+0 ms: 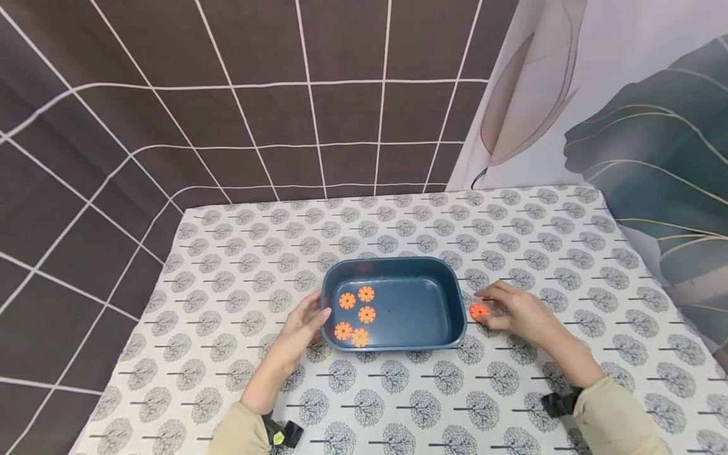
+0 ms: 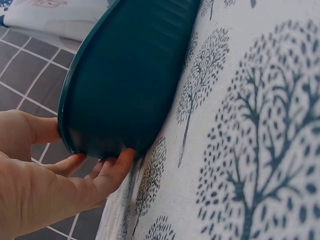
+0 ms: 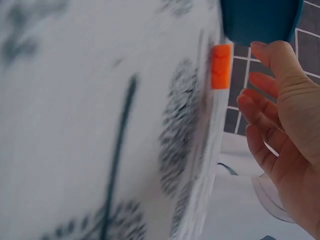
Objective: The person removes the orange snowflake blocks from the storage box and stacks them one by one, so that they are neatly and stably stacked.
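Observation:
A dark blue tub (image 1: 418, 309) stands on the patterned cloth, with several flat orange flower-shaped discs (image 1: 366, 314) lying in its left part. My left hand (image 1: 300, 325) grips the left end of the tub, thumb at the rim and fingers against the outer wall (image 2: 112, 100). Just right of the tub, on the cloth, is a brighter orange notched piece (image 1: 479, 311), which looks like a short stack from the side (image 3: 220, 67). My right hand (image 1: 514, 311) hovers around it with fingers loosely bent, apart from it in the right wrist view.
A white cloth (image 1: 375, 407) printed with grey trees covers the table. Behind and to the left hangs a dark curtain (image 1: 347, 114) with a white grid. At the right is a light curtain (image 1: 643, 50) with large leaves. Dark straps (image 1: 560, 403) circle both wrists.

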Demonstrator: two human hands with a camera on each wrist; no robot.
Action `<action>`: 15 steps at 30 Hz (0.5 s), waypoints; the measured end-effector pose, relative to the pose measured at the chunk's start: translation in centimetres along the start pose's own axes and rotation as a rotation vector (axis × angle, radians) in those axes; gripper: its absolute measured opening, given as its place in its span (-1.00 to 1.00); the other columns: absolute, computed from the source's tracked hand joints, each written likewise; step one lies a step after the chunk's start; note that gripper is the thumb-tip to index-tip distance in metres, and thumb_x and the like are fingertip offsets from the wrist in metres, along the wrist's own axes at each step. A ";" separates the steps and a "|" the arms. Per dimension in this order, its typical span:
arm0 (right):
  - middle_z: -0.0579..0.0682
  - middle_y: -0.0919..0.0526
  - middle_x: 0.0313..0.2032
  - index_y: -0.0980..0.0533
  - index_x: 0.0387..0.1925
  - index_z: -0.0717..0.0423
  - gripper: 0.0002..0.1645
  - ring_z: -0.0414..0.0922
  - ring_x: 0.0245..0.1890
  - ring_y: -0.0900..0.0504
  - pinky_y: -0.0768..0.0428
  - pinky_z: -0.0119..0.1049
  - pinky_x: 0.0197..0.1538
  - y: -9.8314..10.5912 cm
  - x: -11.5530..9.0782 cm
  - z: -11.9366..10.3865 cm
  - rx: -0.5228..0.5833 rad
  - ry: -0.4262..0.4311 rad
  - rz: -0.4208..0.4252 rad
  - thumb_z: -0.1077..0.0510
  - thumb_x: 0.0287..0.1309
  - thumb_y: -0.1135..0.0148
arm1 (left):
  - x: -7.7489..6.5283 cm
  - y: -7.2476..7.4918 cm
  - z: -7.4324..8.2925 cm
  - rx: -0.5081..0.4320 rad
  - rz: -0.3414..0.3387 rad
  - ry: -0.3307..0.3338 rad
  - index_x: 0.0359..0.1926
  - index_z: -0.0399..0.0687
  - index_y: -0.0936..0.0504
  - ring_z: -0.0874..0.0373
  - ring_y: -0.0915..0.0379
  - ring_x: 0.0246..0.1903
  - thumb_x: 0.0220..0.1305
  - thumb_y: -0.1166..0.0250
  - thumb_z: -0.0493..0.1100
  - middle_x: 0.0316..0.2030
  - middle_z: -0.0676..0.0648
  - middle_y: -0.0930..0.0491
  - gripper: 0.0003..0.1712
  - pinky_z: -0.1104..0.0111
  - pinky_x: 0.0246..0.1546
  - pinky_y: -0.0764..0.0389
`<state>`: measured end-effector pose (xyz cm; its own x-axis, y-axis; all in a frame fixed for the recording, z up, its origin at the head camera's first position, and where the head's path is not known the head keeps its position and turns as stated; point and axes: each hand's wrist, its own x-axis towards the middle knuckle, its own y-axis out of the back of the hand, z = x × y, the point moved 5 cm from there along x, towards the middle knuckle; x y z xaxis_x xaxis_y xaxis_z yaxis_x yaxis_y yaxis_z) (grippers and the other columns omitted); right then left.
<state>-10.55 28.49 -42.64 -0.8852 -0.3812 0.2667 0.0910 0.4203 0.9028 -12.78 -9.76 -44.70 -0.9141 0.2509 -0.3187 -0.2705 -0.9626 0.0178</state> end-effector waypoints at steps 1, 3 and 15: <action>-0.11 -0.60 -0.31 -0.59 -0.16 0.09 -0.52 -0.24 -0.43 -0.54 -0.57 -0.38 -0.45 0.1 0.2 -0.2 0.013 0.009 0.017 0.12 -0.25 -0.49 | 0.0 0.0 0.0 0.001 0.000 0.000 0.39 -0.12 -0.11 -0.15 -0.18 0.27 0.31 -0.11 -0.17 0.30 -0.26 -0.21 -0.33 0.06 0.19 -0.38; -0.06 -0.62 -0.28 -0.59 -0.19 0.13 -0.57 -0.20 -0.42 -0.59 -0.63 -0.34 -0.40 0.3 0.6 -0.9 0.060 0.046 0.059 0.17 -0.22 -0.48 | -0.2 0.1 -0.1 0.001 0.007 0.003 0.39 -0.12 -0.10 -0.15 -0.17 0.27 0.32 -0.11 -0.17 0.30 -0.26 -0.20 -0.33 0.05 0.20 -0.36; -0.11 -0.65 -0.31 -0.63 -0.27 0.11 -0.70 -0.22 -0.36 -0.60 -0.56 -0.56 -0.26 0.9 2.2 -3.9 0.206 0.142 0.305 0.36 -0.15 -0.37 | 0.0 -0.2 0.0 -0.002 0.006 -0.006 0.37 -0.16 -0.12 -0.16 -0.22 0.23 0.30 -0.12 -0.18 0.25 -0.28 -0.25 -0.33 0.06 0.17 -0.40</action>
<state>-10.63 24.83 -39.90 -0.7582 -0.3175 0.5695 0.2336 0.6832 0.6919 -12.75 -9.60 -44.75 -0.9176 0.2458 -0.3124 -0.2644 -0.9642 0.0181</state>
